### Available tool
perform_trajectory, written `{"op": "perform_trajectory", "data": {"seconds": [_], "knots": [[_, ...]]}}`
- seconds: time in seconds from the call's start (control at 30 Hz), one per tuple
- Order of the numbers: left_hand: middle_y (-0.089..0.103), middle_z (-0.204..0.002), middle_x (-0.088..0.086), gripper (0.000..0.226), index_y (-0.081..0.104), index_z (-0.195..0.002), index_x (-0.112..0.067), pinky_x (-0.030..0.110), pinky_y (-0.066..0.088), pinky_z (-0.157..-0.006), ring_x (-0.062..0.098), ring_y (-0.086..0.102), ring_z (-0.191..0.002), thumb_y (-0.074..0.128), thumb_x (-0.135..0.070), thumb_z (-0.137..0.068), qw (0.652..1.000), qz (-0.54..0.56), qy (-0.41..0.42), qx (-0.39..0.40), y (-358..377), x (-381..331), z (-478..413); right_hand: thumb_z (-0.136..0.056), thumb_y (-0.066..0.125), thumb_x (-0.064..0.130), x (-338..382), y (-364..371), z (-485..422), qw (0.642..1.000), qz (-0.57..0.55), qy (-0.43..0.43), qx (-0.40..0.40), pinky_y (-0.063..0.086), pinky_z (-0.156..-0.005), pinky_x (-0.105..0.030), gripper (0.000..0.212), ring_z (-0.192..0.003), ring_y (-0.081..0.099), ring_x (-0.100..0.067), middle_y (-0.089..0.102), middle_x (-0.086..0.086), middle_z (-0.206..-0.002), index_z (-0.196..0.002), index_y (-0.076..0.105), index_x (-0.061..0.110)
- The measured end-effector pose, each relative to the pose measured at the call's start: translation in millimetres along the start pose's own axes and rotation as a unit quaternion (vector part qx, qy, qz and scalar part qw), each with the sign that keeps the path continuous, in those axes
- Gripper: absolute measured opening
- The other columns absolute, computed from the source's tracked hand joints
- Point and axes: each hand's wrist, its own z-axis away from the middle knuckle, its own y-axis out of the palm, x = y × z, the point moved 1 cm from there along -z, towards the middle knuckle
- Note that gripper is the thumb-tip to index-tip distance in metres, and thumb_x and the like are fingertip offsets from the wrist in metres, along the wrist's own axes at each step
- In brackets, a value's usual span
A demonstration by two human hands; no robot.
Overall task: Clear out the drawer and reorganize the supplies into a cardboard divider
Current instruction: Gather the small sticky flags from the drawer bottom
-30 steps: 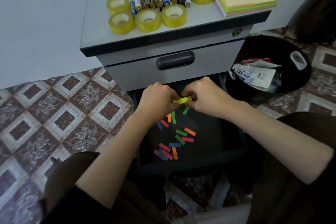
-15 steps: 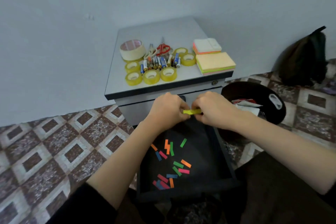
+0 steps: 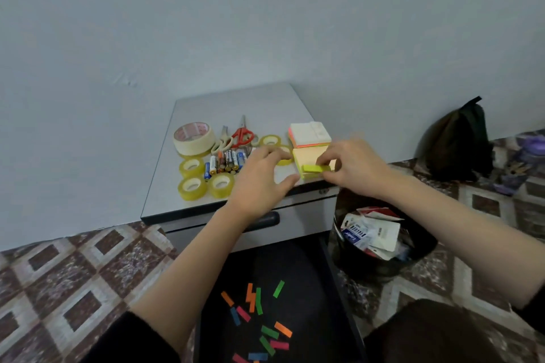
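Right hand (image 3: pixel 352 169): thumb and fingertips pinch the yellow-green flag stack (image 3: pixel 316 168).
Flag stack: at the front edge of the yellow note pad (image 3: pixel 308 155) on the cabinet top (image 3: pixel 236 103).
Left hand (image 3: pixel 261 175): fingers loosely spread, holding nothing, just beside the pad.
Drawer (image 3: pixel 306 303): pulled out below, with coloured paper flags (image 3: pixel 259 300) scattered on its dark floor.
Cabinet top, left part: tape rolls (image 3: pixel 191 168), batteries (image 3: pixel 225 160), scissors (image 3: pixel 242 135).
Bin (image 3: pixel 380 267): right of the cabinet, wrappers (image 3: pixel 368 234) inside.

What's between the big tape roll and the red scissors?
Another pair of scissors, with pale handles, lies between the big tape roll and the red scissors, in the head view.
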Motion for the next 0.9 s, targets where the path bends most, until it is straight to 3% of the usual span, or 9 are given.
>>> {"op": "perform_trajectory", "data": {"seconds": [0.13, 0.3, 0.4, 0.53, 0.67, 0.9], "knots": [[0.047, -0.134, 0.001, 0.038, 0.053, -0.129, -0.012, 0.018, 0.023, -0.101, 0.016, 0.037, -0.128, 0.049, -0.028, -0.095, 0.999, -0.015, -0.034, 0.032, 15.7, 11.6, -7.3, -0.086, 0.063, 0.021, -25.9, -8.7, -30.2, 0.999, 0.004, 0.031, -0.014, 0.029, -0.070, -0.022, 0.027, -0.095, 0.058, -0.022, 0.067, -0.005, -0.105, -0.111, 0.070, 0.017], [0.042, -0.142, 0.004, 0.040, 0.046, -0.135, -0.007, 0.010, 0.012, -0.103, 0.015, 0.031, -0.133, 0.043, -0.022, -0.098, 0.998, 0.040, -0.028, 0.038, 52.7, 17.1, -3.3, -0.085, 0.061, 0.020, -37.8, 5.3, -68.6, 0.998, 0.035, 0.047, 0.015, 0.033, -0.071, -0.022, 0.027, -0.096, 0.056, -0.020, 0.067, -0.002, -0.103, -0.111, 0.069, 0.020], [0.050, -0.135, 0.013, 0.036, 0.054, -0.127, -0.001, 0.020, 0.023, -0.105, 0.025, 0.041, -0.128, 0.048, -0.016, -0.095, 0.999, 0.024, -0.025, 0.016, 67.9, 23.2, -2.4, -0.084, 0.062, 0.018, -38.7, 17.3, -82.9, 0.997, 0.028, 0.050, 0.044, 0.031, -0.070, -0.023, 0.027, -0.085, 0.048, -0.016, 0.066, -0.003, -0.104, -0.109, 0.070, 0.019], [0.065, -0.110, 0.016, 0.033, 0.065, -0.108, 0.000, 0.038, 0.045, -0.092, 0.032, 0.061, -0.103, 0.062, -0.010, -0.076, 1.000, -0.003, 0.016, -0.026, 85.9, 30.8, -0.2, -0.083, 0.063, 0.015, -41.3, 27.6, -93.1, 0.996, 0.012, 0.050, 0.066, 0.031, -0.070, -0.023, 0.026, -0.081, 0.043, -0.013, 0.065, -0.003, -0.103, -0.107, 0.071, 0.017], [0.065, -0.111, 0.010, 0.039, 0.065, -0.109, -0.007, 0.033, 0.043, -0.092, 0.028, 0.061, -0.103, 0.074, -0.001, -0.071, 0.998, -0.007, 0.033, -0.045, 90.9, 38.0, -0.1, -0.084, 0.062, 0.014, -43.0, 32.2, -96.5, 0.996, 0.010, 0.054, 0.069, 0.032, -0.070, -0.024, 0.024, -0.083, 0.043, -0.012, 0.064, -0.002, -0.102, -0.106, 0.071, 0.016], [0.064, -0.113, 0.009, 0.034, 0.065, -0.110, -0.009, 0.031, 0.041, -0.092, 0.027, 0.059, -0.104, 0.065, -0.011, -0.076, 0.998, 0.007, 0.036, -0.060, 91.8, 39.8, 0.0, -0.087, 0.058, 0.012, -39.6, 31.8, -96.9, 0.996, 0.027, 0.049, 0.069, 0.032, -0.070, -0.023, 0.024, -0.083, 0.044, -0.012, 0.066, -0.003, -0.108, -0.108, 0.070, 0.014]]}}
